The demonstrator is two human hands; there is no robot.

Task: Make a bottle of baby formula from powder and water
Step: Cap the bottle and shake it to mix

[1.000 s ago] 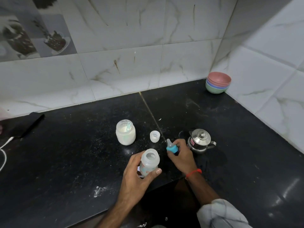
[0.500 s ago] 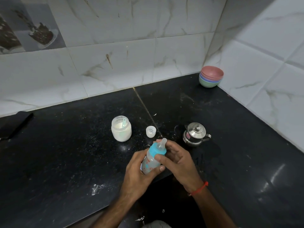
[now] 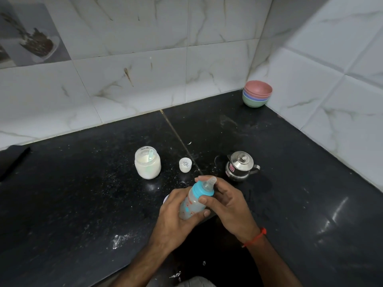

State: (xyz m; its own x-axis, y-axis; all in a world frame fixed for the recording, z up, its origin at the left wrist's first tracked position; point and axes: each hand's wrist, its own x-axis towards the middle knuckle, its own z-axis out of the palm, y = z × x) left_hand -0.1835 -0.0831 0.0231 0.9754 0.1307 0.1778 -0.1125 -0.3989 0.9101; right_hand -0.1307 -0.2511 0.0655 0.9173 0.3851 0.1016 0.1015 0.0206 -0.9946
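Note:
A clear baby bottle (image 3: 191, 205) with milky liquid is tilted above the front edge of the black counter (image 3: 83, 193). My left hand (image 3: 176, 220) grips its body from below. My right hand (image 3: 226, 206) has its fingers on the blue teat collar (image 3: 202, 189), which sits on the bottle's mouth with the clear teat pointing up and away. Behind, an open glass jar of white powder (image 3: 147, 165) holds a pale scoop. A small white cap (image 3: 185, 164) stands to its right. A lidded steel jug (image 3: 240, 165) is further right.
Stacked coloured bowls (image 3: 257, 96) sit in the far right corner against the tiled walls. A dark flat object (image 3: 12, 160) lies at the counter's left edge. Spilled powder (image 3: 120, 239) dots the counter in front. A round white thing (image 3: 165, 198) peeks out behind my left hand.
My right hand picked the blue teat collar up off the counter and brought it onto the bottle's mouth. The bottle has tilted and risen slightly in my left hand.

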